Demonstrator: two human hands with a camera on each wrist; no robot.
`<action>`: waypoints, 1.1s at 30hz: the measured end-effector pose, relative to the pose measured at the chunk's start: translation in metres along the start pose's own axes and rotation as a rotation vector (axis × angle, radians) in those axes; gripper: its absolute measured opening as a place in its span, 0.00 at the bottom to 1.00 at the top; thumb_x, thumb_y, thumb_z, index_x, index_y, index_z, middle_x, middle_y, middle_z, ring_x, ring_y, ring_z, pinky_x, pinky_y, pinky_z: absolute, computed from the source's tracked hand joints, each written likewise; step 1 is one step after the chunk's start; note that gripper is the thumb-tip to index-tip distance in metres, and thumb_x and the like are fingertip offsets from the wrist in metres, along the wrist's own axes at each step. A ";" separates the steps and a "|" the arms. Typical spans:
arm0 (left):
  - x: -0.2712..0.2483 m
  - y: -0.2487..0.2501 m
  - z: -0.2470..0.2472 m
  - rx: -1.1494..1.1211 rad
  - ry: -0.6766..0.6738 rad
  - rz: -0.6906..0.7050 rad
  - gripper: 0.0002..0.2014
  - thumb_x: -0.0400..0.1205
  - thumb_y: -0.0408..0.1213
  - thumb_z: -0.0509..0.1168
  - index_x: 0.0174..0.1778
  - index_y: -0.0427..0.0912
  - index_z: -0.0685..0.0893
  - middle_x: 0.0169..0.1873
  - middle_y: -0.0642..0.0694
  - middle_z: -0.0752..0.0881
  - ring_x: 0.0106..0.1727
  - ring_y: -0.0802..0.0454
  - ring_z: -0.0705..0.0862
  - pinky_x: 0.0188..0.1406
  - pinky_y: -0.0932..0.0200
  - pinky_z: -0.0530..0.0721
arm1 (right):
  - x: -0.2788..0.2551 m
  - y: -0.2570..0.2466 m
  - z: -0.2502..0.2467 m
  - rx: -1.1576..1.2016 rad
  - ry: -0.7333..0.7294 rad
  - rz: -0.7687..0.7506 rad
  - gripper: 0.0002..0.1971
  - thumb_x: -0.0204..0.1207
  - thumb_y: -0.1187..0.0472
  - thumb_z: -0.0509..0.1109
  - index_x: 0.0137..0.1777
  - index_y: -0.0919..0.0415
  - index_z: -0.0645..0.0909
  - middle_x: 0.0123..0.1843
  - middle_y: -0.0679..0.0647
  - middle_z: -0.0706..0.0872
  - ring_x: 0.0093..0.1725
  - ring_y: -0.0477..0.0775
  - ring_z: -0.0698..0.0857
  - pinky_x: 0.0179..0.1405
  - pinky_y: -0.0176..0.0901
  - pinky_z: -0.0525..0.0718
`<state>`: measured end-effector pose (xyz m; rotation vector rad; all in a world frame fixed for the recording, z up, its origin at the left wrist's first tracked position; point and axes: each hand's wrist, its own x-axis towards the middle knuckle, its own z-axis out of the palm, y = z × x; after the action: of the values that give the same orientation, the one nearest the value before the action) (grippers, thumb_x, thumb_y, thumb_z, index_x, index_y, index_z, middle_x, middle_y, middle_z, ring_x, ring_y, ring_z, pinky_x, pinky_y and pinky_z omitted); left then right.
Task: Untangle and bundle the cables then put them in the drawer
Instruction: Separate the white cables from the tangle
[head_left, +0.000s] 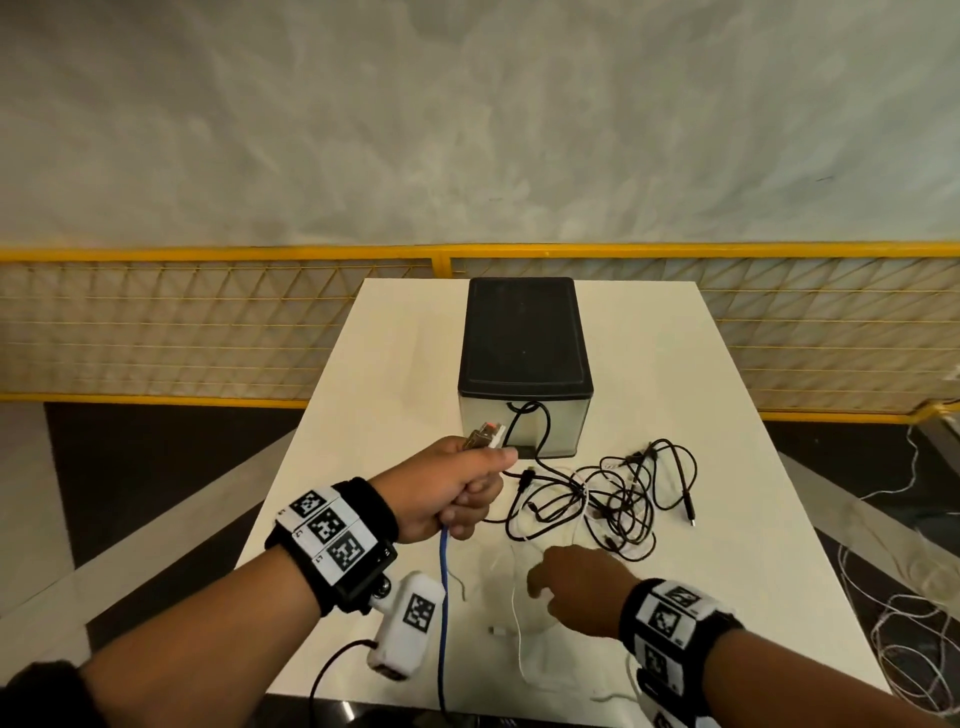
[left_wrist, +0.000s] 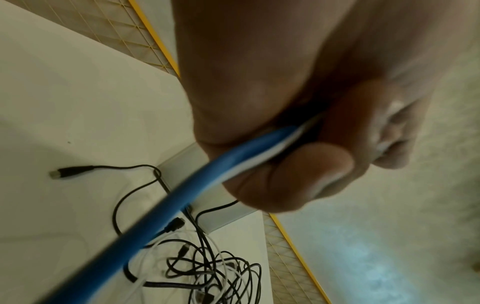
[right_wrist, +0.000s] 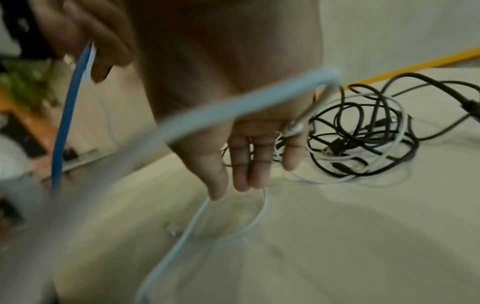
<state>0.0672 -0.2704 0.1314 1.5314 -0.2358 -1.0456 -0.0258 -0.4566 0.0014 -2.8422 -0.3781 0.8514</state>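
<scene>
My left hand (head_left: 462, 493) is raised above the table, left of the cable pile. It grips a blue cable (head_left: 443, 597) in its fist, and the clear plug (head_left: 488, 434) sticks out above the thumb. The left wrist view shows fingers (left_wrist: 285, 170) curled round the blue cable (left_wrist: 182, 195). The cable hangs down past the table's near edge. My right hand (head_left: 571, 582) hovers low with fingers (right_wrist: 246, 160) straight, tips at a loose white cable (right_wrist: 259, 218). A tangle (head_left: 618, 493) of black and white cables lies in front of the black-topped drawer unit (head_left: 522, 338).
The white table (head_left: 395, 364) is narrow and ends just behind the drawer unit. A yellow mesh fence (head_left: 208, 322) runs behind it. Loose white wires (head_left: 909, 623) lie on the floor to the right. One black plug (left_wrist: 62, 172) lies apart from the tangle.
</scene>
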 end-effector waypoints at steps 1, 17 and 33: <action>-0.001 0.000 -0.001 -0.005 0.005 0.005 0.25 0.88 0.47 0.59 0.24 0.45 0.66 0.17 0.49 0.63 0.14 0.57 0.60 0.21 0.63 0.65 | 0.002 -0.001 0.004 -0.119 -0.011 -0.049 0.17 0.79 0.60 0.63 0.66 0.47 0.79 0.66 0.54 0.78 0.65 0.62 0.77 0.61 0.56 0.75; -0.004 -0.002 -0.020 -0.152 0.122 0.020 0.24 0.86 0.54 0.56 0.43 0.37 0.87 0.31 0.42 0.84 0.37 0.44 0.91 0.26 0.54 0.86 | 0.005 0.032 -0.013 0.255 0.349 0.139 0.07 0.78 0.55 0.59 0.46 0.55 0.76 0.46 0.52 0.87 0.47 0.58 0.85 0.47 0.47 0.79; 0.033 0.030 0.029 -0.284 0.181 0.258 0.21 0.90 0.48 0.52 0.66 0.43 0.85 0.63 0.43 0.89 0.62 0.48 0.88 0.59 0.51 0.86 | -0.019 -0.019 -0.113 0.940 0.875 -0.098 0.09 0.80 0.65 0.67 0.39 0.54 0.75 0.31 0.44 0.76 0.30 0.40 0.73 0.31 0.33 0.73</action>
<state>0.0780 -0.3208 0.1450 1.2894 -0.1461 -0.6998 0.0180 -0.4514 0.1091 -1.9849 0.0258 -0.2562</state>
